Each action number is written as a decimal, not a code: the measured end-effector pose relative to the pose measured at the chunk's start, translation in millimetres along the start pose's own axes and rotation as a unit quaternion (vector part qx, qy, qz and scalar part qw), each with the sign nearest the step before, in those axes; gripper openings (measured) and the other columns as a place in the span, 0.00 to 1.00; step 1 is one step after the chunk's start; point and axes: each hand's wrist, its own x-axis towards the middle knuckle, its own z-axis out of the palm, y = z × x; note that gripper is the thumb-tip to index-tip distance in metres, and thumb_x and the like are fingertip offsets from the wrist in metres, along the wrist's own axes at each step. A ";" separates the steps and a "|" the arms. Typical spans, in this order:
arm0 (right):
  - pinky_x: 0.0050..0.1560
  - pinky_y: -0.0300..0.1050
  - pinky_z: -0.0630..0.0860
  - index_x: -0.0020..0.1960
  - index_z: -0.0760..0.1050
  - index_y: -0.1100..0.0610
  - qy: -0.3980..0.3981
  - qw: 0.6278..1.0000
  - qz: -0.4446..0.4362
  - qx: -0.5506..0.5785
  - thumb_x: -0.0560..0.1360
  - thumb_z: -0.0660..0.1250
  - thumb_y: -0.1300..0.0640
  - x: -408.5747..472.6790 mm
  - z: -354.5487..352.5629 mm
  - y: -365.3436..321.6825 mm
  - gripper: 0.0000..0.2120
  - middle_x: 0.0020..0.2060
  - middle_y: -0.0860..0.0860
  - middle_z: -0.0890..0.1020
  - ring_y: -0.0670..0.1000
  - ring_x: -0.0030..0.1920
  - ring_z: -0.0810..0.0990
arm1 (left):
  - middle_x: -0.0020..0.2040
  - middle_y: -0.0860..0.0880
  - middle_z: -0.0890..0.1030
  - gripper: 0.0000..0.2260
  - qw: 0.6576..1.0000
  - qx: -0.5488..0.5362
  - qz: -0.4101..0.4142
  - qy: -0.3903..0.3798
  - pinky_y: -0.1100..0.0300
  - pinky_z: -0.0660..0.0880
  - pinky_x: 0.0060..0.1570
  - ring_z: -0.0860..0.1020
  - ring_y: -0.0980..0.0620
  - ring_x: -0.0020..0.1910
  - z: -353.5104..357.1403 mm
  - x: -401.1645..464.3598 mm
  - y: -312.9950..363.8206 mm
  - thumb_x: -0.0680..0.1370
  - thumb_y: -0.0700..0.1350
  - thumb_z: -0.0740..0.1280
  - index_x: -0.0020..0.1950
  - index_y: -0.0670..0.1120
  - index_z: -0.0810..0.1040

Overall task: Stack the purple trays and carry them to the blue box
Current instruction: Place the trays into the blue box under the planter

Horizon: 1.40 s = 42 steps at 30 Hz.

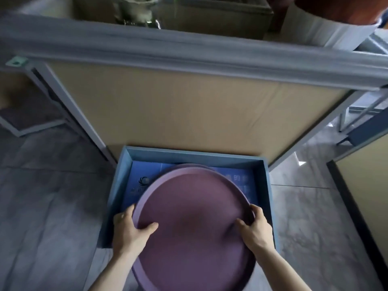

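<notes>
A stack of round purple trays (193, 217) hangs over the open blue box (117, 185) on the floor. A second rim shows just behind the top tray at its far edge. My left hand (128, 227) grips the stack's left rim, thumb lying inside the top tray. My right hand (254, 225) holds the right rim the same way. The near part of the stack reaches past the box's front wall toward me. White print shows on the box's blue bottom, mostly hidden by the trays.
The box stands against a tan panel (189, 114) framed by grey metal legs, under a grey table edge (189, 53). Cardboard boxes (220, 15) sit beyond that edge. Grey tiled floor (52, 196) lies on both sides. Another tan panel (369, 185) stands at the right.
</notes>
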 end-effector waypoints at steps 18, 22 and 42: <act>0.67 0.57 0.72 0.78 0.62 0.54 -0.028 0.989 0.036 -0.138 0.77 0.66 0.43 41.6 27.8 -21.4 0.34 0.64 0.62 0.75 0.63 0.65 0.74 | 0.63 0.39 0.72 0.38 0.994 0.096 -0.009 0.047 0.45 0.73 0.61 0.74 0.38 0.63 30.9 38.9 9.9 0.65 0.47 0.81 0.72 0.42 0.70; 0.64 0.55 0.73 0.75 0.63 0.55 -0.024 0.989 0.026 -0.141 0.75 0.67 0.41 43.0 31.1 -26.1 0.34 0.62 0.61 0.76 0.63 0.64 0.75 | 0.65 0.40 0.77 0.38 0.988 0.138 -0.001 0.072 0.43 0.69 0.64 0.67 0.37 0.68 28.7 43.8 9.8 0.65 0.48 0.81 0.72 0.44 0.71; 0.61 0.51 0.73 0.82 0.40 0.51 -0.046 0.978 -0.073 -0.189 0.69 0.78 0.45 19.4 32.1 4.7 0.58 0.69 0.54 0.64 0.58 0.69 0.68 | 0.77 0.39 0.54 0.63 0.982 0.186 0.025 -0.014 0.40 0.59 0.70 0.55 0.38 0.73 46.3 13.2 3.1 0.52 0.61 0.83 0.79 0.61 0.48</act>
